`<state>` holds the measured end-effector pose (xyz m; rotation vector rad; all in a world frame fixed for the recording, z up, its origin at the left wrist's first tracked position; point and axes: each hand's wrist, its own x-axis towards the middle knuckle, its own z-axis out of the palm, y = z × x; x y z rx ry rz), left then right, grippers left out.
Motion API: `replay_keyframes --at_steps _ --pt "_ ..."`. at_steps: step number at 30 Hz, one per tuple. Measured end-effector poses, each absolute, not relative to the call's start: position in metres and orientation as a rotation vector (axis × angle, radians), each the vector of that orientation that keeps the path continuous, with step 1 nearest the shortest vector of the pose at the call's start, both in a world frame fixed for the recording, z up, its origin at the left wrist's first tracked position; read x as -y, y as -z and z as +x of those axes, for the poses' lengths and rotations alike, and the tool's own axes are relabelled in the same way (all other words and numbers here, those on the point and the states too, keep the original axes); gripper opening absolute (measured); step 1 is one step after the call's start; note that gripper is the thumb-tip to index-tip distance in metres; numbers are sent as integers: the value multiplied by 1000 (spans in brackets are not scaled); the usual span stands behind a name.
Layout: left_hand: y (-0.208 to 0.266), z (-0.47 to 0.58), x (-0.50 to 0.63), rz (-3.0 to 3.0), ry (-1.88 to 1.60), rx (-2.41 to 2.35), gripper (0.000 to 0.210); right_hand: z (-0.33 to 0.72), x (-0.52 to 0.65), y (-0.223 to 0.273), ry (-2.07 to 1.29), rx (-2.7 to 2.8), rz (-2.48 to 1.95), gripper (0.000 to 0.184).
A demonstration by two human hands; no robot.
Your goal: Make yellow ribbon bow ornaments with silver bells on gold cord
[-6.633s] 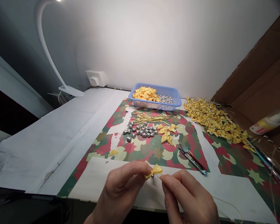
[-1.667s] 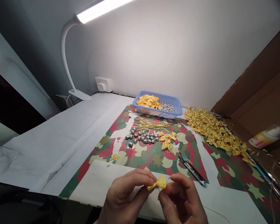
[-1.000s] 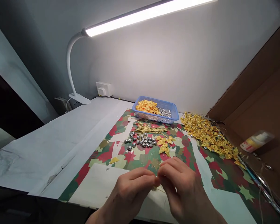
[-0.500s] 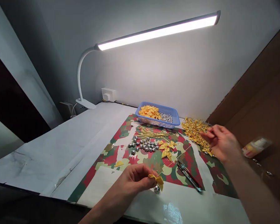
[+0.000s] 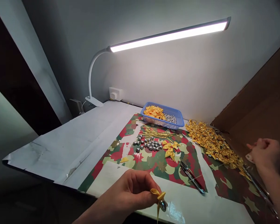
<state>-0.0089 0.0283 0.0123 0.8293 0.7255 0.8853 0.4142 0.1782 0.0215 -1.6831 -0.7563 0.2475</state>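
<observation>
My left hand [image 5: 140, 191] pinches a yellow ribbon bow [image 5: 156, 193] between thumb and fingertips, above the front of the table. A silver jingle bell [image 5: 163, 205] hangs against the bow, and a thin yellow strand dangles below. Over at the far right, my right hand [image 5: 266, 154] is curled around a small bottle; only the bottle's pale end [image 5: 249, 158] shows beside the fingers. Snipping scissors [image 5: 191, 177] lie between the hands. Loose yellow bows [image 5: 170, 149], silver bells [image 5: 151, 144] and golden ties [image 5: 157, 132] lie on the patterned sheet.
A blue basket [image 5: 180, 121] holds bows and small silver bells at the back. A heap of finished-looking bows with bells [image 5: 210, 140] lies right of it, by a cardboard wall [image 5: 254, 115]. Long metal tools [image 5: 261, 189] lie at right. A lit lamp [image 5: 170, 37] hangs above.
My right hand has moved right and down, away from the bow heap and onto the bottle. The bow in my left hand has turned, and the view has shifted left.
</observation>
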Motion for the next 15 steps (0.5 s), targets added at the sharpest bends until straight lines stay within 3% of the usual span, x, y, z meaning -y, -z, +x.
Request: replay_keyframes --at_steps 4,9,11,13,15 --pt "-18 -7 -28 917 -929 -775 9 376 -175 -17 -435 829 -1601 17" --pt "-16 -3 -27 1011 -951 -786 8 281 -107 -10 -940 1314 -1366 37" --pt "-16 0 -26 1043 -961 -806 10 246 -71 -7 -1080 1582 -1163 29" --pt "-17 3 -24 1061 -975 -836 13 219 -43 -3 -1012 1792 -950 14" --pt "-19 5 -23 1050 -977 -846 17 201 -26 4 -727 1747 -915 18"
